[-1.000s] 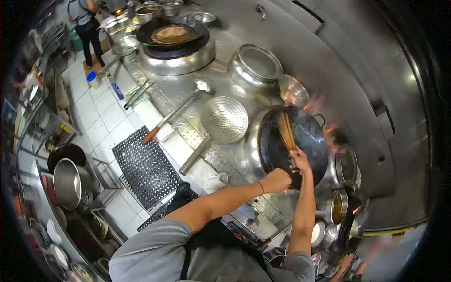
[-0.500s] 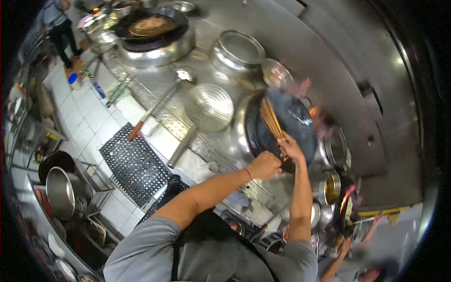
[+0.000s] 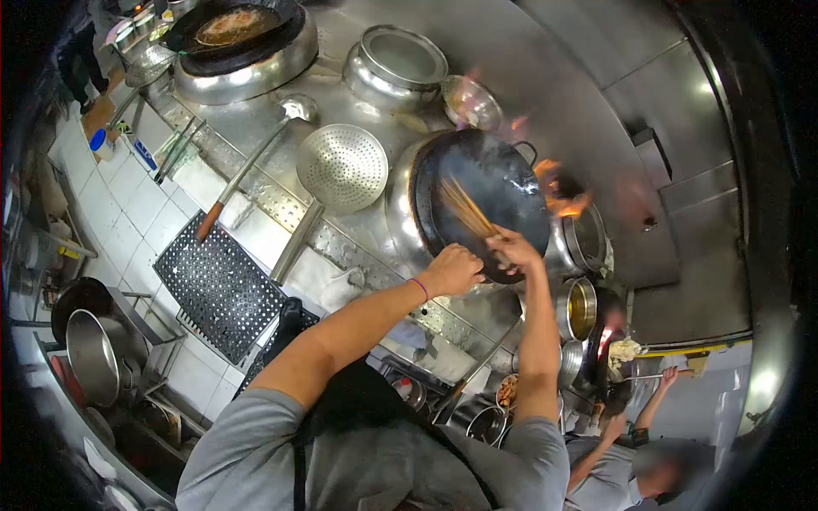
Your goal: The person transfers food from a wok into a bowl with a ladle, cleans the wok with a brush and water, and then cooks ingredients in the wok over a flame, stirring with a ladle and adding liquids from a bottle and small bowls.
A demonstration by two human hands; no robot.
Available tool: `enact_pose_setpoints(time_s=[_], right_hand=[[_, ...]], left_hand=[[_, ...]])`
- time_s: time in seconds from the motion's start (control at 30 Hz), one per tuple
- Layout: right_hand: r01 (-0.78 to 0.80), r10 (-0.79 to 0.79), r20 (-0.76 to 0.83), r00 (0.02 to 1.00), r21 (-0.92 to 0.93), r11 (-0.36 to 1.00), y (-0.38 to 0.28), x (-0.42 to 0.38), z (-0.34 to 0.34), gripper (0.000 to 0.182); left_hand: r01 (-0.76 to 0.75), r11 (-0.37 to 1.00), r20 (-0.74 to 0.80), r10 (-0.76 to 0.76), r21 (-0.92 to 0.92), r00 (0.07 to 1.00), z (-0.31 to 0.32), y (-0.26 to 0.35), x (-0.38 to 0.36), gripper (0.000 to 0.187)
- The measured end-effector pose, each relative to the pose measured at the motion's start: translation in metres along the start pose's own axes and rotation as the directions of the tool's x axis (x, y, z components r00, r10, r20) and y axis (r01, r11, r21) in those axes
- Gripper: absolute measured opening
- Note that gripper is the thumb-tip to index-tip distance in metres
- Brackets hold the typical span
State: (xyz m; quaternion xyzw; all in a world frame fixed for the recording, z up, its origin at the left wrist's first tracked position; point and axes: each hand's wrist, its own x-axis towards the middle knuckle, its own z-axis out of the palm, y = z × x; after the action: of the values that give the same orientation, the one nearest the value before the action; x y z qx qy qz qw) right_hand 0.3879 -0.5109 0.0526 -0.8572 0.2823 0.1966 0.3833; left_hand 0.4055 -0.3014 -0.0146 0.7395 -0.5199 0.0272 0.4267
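My left hand (image 3: 456, 270) is closed at the near rim of a black wok (image 3: 511, 200), where its near handle appears to be. The fingers cover what they grip. My right hand (image 3: 516, 253) grips a bamboo wok brush (image 3: 464, 207), whose long bristles reach down and left against the wok's inside. Some steam or smoke hangs over the wok, and a ring handle (image 3: 527, 152) shows on its far side. The wok sits tilted on a round metal burner ring (image 3: 405, 200).
Flames (image 3: 562, 200) burn at the wok's right. On the stove's left lie a perforated skimmer (image 3: 342, 169) and a ladle (image 3: 298, 107). Metal pots (image 3: 398, 60) stand behind. A co-worker (image 3: 609, 460) handles another wok at lower right. A black mat (image 3: 220, 285) covers part of the floor.
The view has shifted, so the scene sits further left. My right hand has swung the brush lower across the wok. My left hand stays at the rim, and the orange flames show larger.
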Motion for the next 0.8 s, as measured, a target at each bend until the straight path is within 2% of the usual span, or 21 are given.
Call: enact_pose_setpoints(time_s=[0.03, 0.07, 0.1, 0.13, 0.17, 0.23, 0.27, 0.3, 0.33, 0.37, 0.43, 0.47, 0.53, 0.57, 0.6, 0.63, 0.7, 0.73, 0.77, 0.8], right_hand=[[-0.129, 0.130, 0.003, 0.992, -0.113, 0.985, -0.001, -0.003, -0.017, 0.058], [-0.235, 0.188, -0.227, 0.955, -0.197, 0.952, 0.024, 0.016, -0.028, 0.057], [-0.347, 0.067, -0.571, 0.818, -0.398, 0.849, 0.056, 0.036, -0.026, 0.056], [-0.507, -0.154, -0.796, 0.586, -0.508, 0.696, 0.078, 0.054, -0.023, 0.056], [-0.506, -0.157, -0.795, 0.586, -0.510, 0.696, 0.083, 0.067, -0.020, 0.056], [-0.402, 0.070, -0.637, 0.768, -0.395, 0.826, 0.087, 0.084, -0.013, 0.061], [-0.404, 0.072, -0.637, 0.768, -0.393, 0.826, 0.074, 0.074, 0.000, 0.061], [-0.188, 0.047, -0.416, 0.908, -0.306, 0.933, 0.035, 0.045, 0.022, 0.063], [0.008, -0.036, -0.178, 0.983, -0.159, 0.987, 0.004, 0.018, 0.031, 0.064], [0.012, -0.040, -0.173, 0.984, -0.163, 0.986, -0.013, 0.002, 0.022, 0.064], [-0.027, 0.027, 0.119, 0.993, 0.000, 1.000, -0.027, -0.022, 0.006, 0.067], [-0.034, 0.033, 0.119, 0.992, 0.008, 0.999, -0.014, -0.022, -0.003, 0.067], [-0.268, 0.249, -0.127, 0.960, -0.175, 0.947, 0.014, 0.000, -0.032, 0.061], [-0.326, 0.092, -0.518, 0.850, -0.381, 0.865, 0.049, 0.021, -0.029, 0.052], [-0.446, -0.171, -0.771, 0.613, -0.516, 0.731, 0.077, 0.036, -0.022, 0.043], [-0.463, -0.067, -0.801, 0.596, -0.410, 0.786, 0.047, 0.017, -0.011, 0.063], [-0.354, -0.070, -0.682, 0.728, -0.461, 0.814, 0.032, 0.008, 0.005, 0.055], [0.046, -0.396, -0.421, 0.816, -0.637, 0.770, 0.088, 0.048, -0.001, 0.046], [0.235, -0.448, -0.156, 0.880, -0.678, 0.697, 0.088, 0.055, 0.001, 0.039], [0.224, -0.203, -0.119, 0.972, 0.213, 0.951, 0.016, -0.004, 0.034, 0.038]], left_hand=[[-0.002, 1.000, 0.001, 0.002, 0.003, 1.000, -0.001, 0.000, -0.001, 0.025], [-0.003, 1.000, 0.000, 0.003, -0.004, 1.000, -0.001, -0.001, -0.001, 0.026], [-0.001, 1.000, -0.001, 0.001, -0.016, 1.000, -0.001, 0.000, 0.000, 0.026], [0.000, 1.000, -0.008, -0.001, -0.015, 1.000, -0.003, 0.000, 0.001, 0.026], [0.014, 1.000, 0.011, -0.014, -0.011, 1.000, -0.004, 0.001, 0.001, 0.026], [0.027, 1.000, 0.037, -0.026, -0.010, 0.999, -0.002, 0.001, 0.000, 0.027], [0.016, 1.000, 0.030, -0.016, -0.018, 0.999, 0.001, -0.001, 0.001, 0.027], [0.004, 1.000, 0.025, -0.003, -0.024, 1.000, 0.003, -0.003, 0.001, 0.027], [0.004, 1.000, 0.026, -0.004, -0.026, 1.000, 0.001, 0.000, 0.001, 0.027], [0.022, 0.999, 0.047, -0.021, -0.026, 0.999, -0.004, 0.002, 0.002, 0.028], [0.046, 0.999, 0.077, -0.043, -0.029, 0.996, -0.006, 0.003, 0.000, 0.028], [0.035, 0.999, 0.054, -0.034, -0.018, 0.998, -0.002, 0.003, -0.001, 0.028], [0.020, 1.000, 0.011, -0.020, 0.002, 1.000, 0.000, -0.001, 0.004, 0.028], [0.015, 1.000, 0.024, -0.015, 0.003, 1.000, 0.002, -0.002, 0.003, 0.028], [0.014, 1.000, 0.036, -0.015, 0.006, 0.999, 0.002, -0.002, 0.002, 0.029], [-0.006, 1.000, 0.039, 0.007, -0.016, 0.999, 0.000, -0.001, 0.003, 0.030], [-0.044, 0.999, 0.035, 0.045, -0.011, 0.998, 0.010, -0.007, 0.006, 0.031], [-0.062, 0.997, -0.026, 0.061, -0.046, 0.998, 0.004, 0.000, 0.006, 0.031], [-0.076, 0.994, -0.041, 0.073, -0.075, 0.996, 0.008, -0.002, 0.006, 0.031], [-0.048, 0.995, -0.053, 0.044, -0.087, 0.998, -0.008, 0.007, 0.003, 0.027]])
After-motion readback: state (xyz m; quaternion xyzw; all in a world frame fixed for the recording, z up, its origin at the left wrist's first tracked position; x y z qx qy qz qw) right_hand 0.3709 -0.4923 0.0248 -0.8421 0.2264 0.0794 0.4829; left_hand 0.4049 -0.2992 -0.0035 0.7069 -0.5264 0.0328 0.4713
